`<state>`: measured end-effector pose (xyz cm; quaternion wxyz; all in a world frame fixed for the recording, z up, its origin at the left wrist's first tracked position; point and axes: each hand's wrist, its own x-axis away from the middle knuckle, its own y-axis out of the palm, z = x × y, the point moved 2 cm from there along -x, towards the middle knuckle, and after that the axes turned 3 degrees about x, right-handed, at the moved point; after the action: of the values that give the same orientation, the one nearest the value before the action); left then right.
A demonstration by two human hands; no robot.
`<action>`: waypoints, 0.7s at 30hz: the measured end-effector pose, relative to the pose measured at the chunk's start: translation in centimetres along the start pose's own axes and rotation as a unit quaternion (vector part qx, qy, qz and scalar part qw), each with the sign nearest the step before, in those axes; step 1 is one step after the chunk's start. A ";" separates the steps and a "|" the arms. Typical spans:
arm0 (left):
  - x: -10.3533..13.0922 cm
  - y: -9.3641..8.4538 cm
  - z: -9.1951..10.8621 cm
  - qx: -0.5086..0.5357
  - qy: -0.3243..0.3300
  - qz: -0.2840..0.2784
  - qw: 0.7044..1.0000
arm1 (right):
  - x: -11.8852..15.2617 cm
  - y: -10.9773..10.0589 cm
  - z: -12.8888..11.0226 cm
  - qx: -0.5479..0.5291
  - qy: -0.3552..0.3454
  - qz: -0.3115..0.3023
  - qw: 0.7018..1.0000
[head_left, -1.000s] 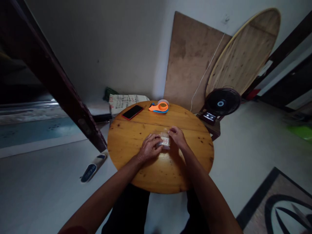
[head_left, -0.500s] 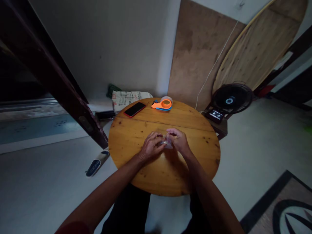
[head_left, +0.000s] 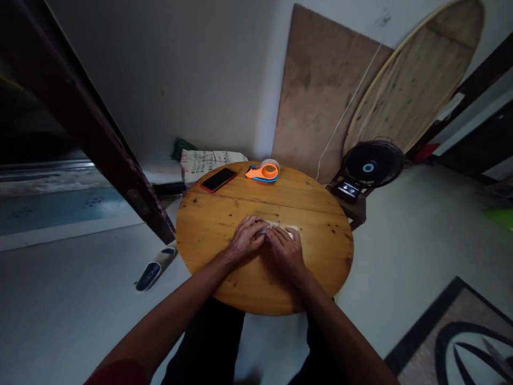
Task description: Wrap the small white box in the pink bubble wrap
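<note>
My left hand [head_left: 246, 238] rests on the table's middle with its fingers curled round a small clear plastic piece [head_left: 263, 230]. Against it from the right, my right hand [head_left: 286, 250] has its back turned up and its fingers pressed together on the same piece. Most of the plastic is hidden by the fingers, so its kind cannot be made out. Beyond the hands, an orange and blue tape dispenser [head_left: 262, 172] with a roll of clear tape lies on the round wooden table [head_left: 216, 230].
A red-edged phone [head_left: 218, 180] lies near the table's far left edge. Behind stands a printed white bag [head_left: 208, 160] by the wall. A dark round fan [head_left: 372, 164] is to the right, and a slipper [head_left: 156, 267] lies on the floor at left.
My right hand has turned palm down and moved over the plastic piece, covering more of it. My left hand stays almost in place. The view has shifted slightly.
</note>
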<state>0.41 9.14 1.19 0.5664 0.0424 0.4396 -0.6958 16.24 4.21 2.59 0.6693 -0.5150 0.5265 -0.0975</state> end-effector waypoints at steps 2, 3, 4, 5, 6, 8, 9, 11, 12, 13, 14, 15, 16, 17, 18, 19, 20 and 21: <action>0.1 0.0 0.0 -0.005 0.003 -0.002 1.000 | -0.1 -0.1 -0.2 -0.001 0.002 0.005 1.000; 0.1 0.0 0.1 -0.007 0.004 -0.002 1.000 | -0.1 -0.1 -0.2 -0.002 0.006 0.008 1.000; 0.1 0.0 0.1 -0.009 0.005 -0.002 1.000 | -0.1 -0.1 -0.1 -0.004 0.013 0.013 1.000; 0.1 -0.1 0.2 -0.010 0.005 0.000 1.000 | -0.1 -0.2 0.1 -0.009 0.023 0.021 0.999; 0.0 -0.1 0.2 -0.011 0.005 0.002 1.000 | -0.1 -0.2 0.3 -0.017 0.038 0.034 0.999; 0.0 -0.1 0.3 -0.011 0.007 0.004 1.000 | 0.0 -0.2 1.0 -0.035 0.080 0.067 0.994; 0.0 -0.1 0.2 -0.011 0.007 0.005 1.000 | 0.1 -0.2 1.4 -0.043 0.102 0.082 0.990; 0.0 0.0 0.2 -0.010 0.007 0.004 1.000 | 0.4 -0.1 1.9 -0.056 0.131 0.093 0.985; 0.0 0.0 0.1 -0.011 0.007 0.003 1.000 | 0.4 -0.1 2.1 -0.058 0.136 0.091 0.985; 0.0 0.0 0.1 -0.012 0.007 0.002 1.000 | 0.5 0.0 2.1 -0.057 0.134 0.084 0.986; 0.1 0.0 0.1 -0.012 0.006 0.002 1.000 | 0.5 0.1 2.1 -0.053 0.128 0.074 0.988; 0.1 0.0 0.1 -0.012 0.006 0.002 1.000 | 0.5 0.1 2.0 -0.044 0.120 0.064 0.990; 0.1 0.0 0.1 -0.011 0.006 0.003 1.000 | 0.4 0.1 1.8 -0.033 0.110 0.055 0.992; 0.2 0.0 0.1 -0.009 0.006 0.006 1.000 | 0.3 0.1 1.6 -0.020 0.100 0.046 0.994; 0.2 0.0 0.2 -0.007 0.006 0.009 1.000 | 0.2 0.1 1.5 -0.006 0.091 0.037 0.995; 0.2 0.0 0.2 -0.006 0.007 0.012 1.000 | 0.1 0.1 1.3 0.009 0.081 0.031 0.996; 0.2 0.0 0.2 -0.005 0.008 0.015 1.000 | 0.0 0.1 1.2 0.022 0.074 0.026 0.997; 0.3 0.0 0.2 -0.004 0.010 0.017 1.000 | -0.1 0.1 1.1 0.033 0.069 0.021 0.997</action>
<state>0.39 8.82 1.16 0.5740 0.0545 0.4471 -0.6839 17.03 4.97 2.48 0.6496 -0.4740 0.5785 -0.1362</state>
